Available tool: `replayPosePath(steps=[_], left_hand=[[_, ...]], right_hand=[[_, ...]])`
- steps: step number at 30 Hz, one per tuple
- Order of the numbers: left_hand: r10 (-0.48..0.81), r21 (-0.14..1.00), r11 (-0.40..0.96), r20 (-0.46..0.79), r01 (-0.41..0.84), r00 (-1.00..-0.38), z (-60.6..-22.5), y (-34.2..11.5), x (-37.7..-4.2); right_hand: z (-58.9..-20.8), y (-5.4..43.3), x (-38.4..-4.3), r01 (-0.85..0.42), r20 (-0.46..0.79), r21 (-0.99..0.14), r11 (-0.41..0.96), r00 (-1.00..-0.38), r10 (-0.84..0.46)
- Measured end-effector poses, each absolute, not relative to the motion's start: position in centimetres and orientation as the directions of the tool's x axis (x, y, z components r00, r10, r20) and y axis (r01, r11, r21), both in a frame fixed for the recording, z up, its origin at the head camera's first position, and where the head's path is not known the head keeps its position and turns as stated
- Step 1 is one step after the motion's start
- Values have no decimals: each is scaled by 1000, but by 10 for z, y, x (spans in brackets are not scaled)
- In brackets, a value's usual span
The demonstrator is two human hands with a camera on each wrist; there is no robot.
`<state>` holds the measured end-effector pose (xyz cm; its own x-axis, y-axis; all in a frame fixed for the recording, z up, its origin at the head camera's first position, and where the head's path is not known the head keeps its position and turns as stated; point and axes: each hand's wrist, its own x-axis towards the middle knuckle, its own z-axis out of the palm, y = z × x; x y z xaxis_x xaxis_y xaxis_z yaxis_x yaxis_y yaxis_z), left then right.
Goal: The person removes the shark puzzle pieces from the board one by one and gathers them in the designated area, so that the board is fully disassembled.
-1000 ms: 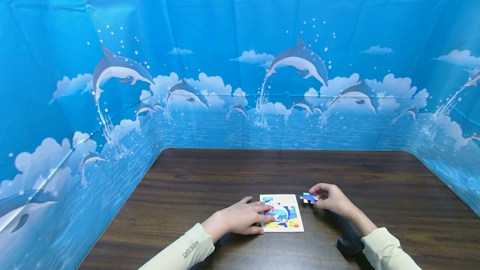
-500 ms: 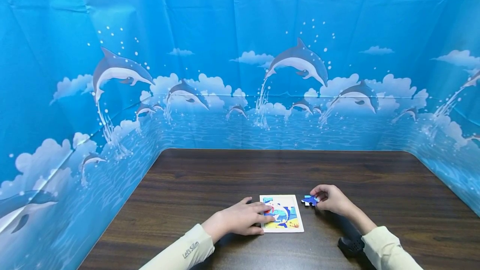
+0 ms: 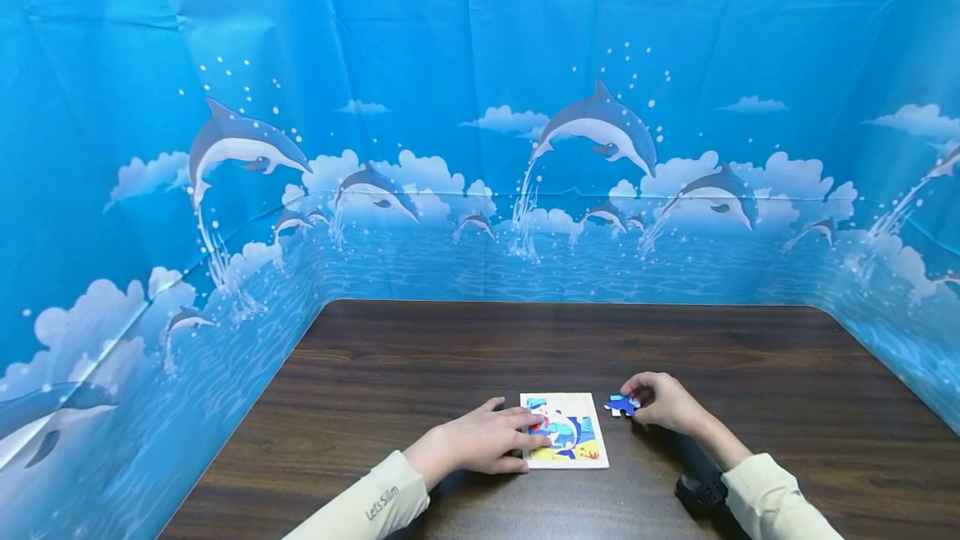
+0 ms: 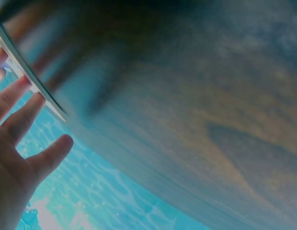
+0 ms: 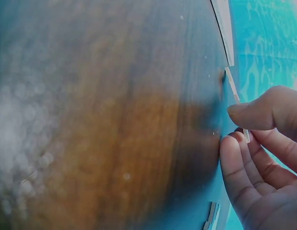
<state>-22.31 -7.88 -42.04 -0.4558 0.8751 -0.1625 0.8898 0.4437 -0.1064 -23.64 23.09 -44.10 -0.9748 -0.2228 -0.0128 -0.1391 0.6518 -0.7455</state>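
Square picture puzzle in a white wooden-looking frame (image 3: 572,404), flat on the dark brown wood-grain table (image 3: 375,373): we start at its left, where the left hand (image 3: 487,438), in a pale yellow sleeve (image 3: 363,508), rests spread, straight fingers across it, gripping nothing. Past those fingertips we see red, yellow and blue printing and a dolphin. Now rightward, just beside the frame with a narrow gap, we have a blue jigsaw piece (image 3: 621,406) with knobbed edges, pinched between thumb and fingers of the right hand (image 3: 667,402). Whether it touches the tabletop, we can't quite tell. Further right we spot a rounded black object (image 3: 701,491) below that wrist, and behind everything a blue cloth backdrop (image 3: 465,48) printed with leaping dolphins.
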Motion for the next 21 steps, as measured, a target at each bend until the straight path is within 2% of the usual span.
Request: replayPosePath(steps=[21], left_hand=[[873, -106, 449, -162, 887, -460, -421, -79, -222]], right_hand=[[-441, 241, -236, -147, -2, -705, 693, -978, -210]])
